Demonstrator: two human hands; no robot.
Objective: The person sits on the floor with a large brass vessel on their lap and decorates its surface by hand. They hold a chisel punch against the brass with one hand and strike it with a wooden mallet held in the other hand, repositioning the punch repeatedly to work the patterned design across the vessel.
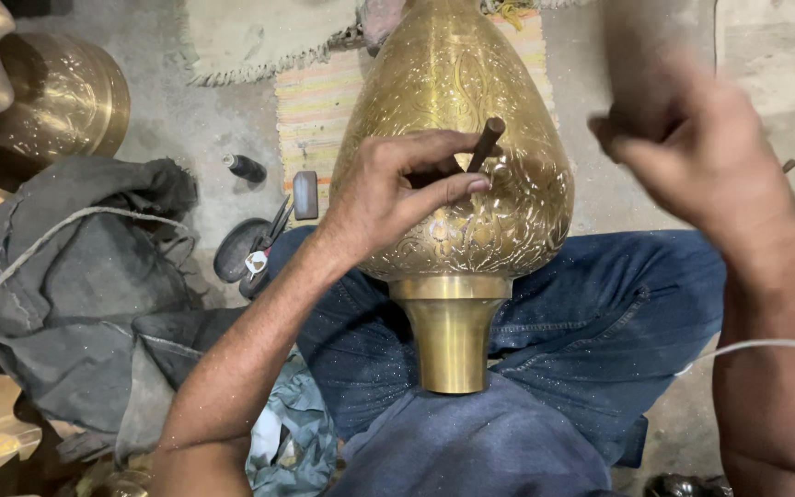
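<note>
A large engraved brass vase (457, 120) lies across my lap, its plain brass neck (450, 336) pointing toward me. My left hand (397, 189) rests on the vase's belly and pinches a short dark chisel (485, 143) against the engraved surface. My right hand (692, 147) is raised to the right of the vase, blurred by motion; it looks closed around a handle that rises out of view, but the tool itself is too smeared to make out.
A grey cloth bundle (75, 276) with a cord lies at left. A brass bowl (62, 97) sits at the far left. A dark dish with scissors (250, 248), a small black bottle (246, 167) and a striped mat (319, 110) lie on the floor.
</note>
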